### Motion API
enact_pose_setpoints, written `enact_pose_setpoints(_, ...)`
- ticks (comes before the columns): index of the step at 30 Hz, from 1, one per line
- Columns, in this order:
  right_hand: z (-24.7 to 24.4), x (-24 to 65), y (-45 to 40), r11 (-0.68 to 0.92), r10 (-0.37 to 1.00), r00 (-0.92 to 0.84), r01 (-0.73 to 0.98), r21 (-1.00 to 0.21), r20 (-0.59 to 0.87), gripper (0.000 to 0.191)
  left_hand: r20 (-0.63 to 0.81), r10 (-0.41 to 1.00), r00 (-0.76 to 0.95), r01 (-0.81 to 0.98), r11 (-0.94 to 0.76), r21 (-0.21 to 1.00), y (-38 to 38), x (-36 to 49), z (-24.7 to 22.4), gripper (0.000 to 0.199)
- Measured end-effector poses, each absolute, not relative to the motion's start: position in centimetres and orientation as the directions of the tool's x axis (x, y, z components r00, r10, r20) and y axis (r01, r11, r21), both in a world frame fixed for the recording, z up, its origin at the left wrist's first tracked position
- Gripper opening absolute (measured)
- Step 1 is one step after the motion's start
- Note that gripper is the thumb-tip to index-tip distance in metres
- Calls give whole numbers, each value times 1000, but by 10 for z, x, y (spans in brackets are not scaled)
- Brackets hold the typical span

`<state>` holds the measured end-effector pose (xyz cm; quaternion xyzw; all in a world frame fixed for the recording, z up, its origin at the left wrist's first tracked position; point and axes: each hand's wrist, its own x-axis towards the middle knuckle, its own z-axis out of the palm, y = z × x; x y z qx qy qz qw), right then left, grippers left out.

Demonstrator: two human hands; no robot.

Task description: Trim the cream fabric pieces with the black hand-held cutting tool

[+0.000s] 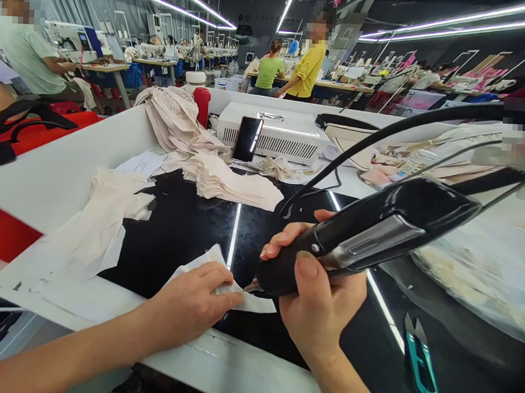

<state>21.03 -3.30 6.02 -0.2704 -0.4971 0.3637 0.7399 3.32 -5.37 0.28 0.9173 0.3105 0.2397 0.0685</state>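
Observation:
My right hand (323,293) is wrapped round a black corded hand tool (366,231) with a silver lever along its side; the tool's exact kind is not clear. Its small metal tip points down-left at a pale fabric piece (259,303). My left hand (195,301) pinches that piece near the black table's front edge, fingertips close to the tip. Part of the cloth is hidden under the left hand. Whether the tip touches the fabric I cannot tell.
Teal thread snips (421,363) lie at right. A fabric stack (236,186), a phone (248,138) and a white vented box (272,132) stand behind. Loose pale pieces (98,217) lie left, a plastic bag (482,278) right. A black cable (362,144) arches overhead. Several people work beyond.

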Motion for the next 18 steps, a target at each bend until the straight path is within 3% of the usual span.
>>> enact_pose_setpoints(7, 62, 203, -26, 600, 800, 244, -324, -732, 548, 36, 397, 603, 691, 535, -797, 280, -53, 33, 2, 28)
enact_pose_setpoints(14, 60, 200, -24, 594, 804, 242, -296, -748, 543, 25, 413, 604, 682, 539, -796, 275, -54, 34, 2, 29)
enact_pose_setpoints(18, 60, 199, -21, 606, 795, 247, -303, -736, 554, 31, 415, 607, 677, 538, -794, 284, -53, 34, 1, 29)
